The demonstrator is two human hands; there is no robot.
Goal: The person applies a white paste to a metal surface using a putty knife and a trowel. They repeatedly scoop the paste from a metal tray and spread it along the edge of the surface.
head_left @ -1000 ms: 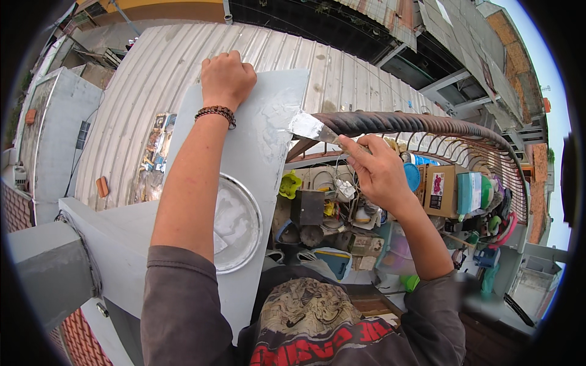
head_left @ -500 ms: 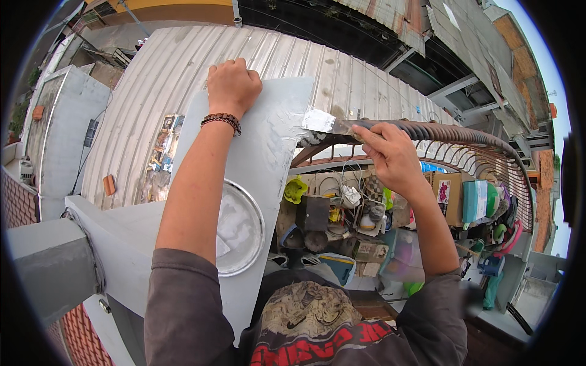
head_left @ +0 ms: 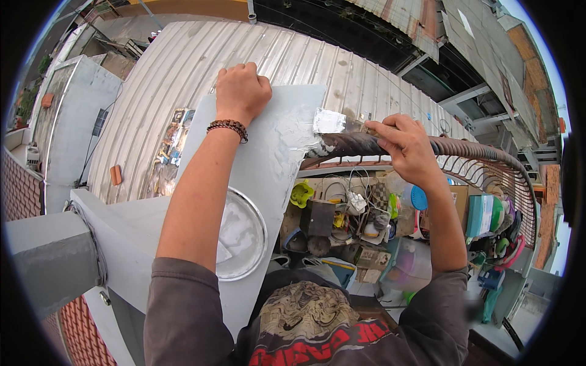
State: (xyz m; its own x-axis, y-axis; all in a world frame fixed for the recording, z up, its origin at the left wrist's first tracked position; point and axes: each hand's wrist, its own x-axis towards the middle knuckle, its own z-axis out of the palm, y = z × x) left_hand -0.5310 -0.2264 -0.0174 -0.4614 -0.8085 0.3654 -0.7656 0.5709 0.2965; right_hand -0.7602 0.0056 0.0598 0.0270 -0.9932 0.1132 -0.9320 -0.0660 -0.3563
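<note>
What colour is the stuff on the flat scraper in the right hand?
The thick smeared paste is white, showing best in the head view.

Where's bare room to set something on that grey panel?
On the panel: below the round tray, beside the left sleeve; or, narrowly, above the tray, between the left forearm and white smears. Crowded: the clutter right of the panel, near the railing.
</note>
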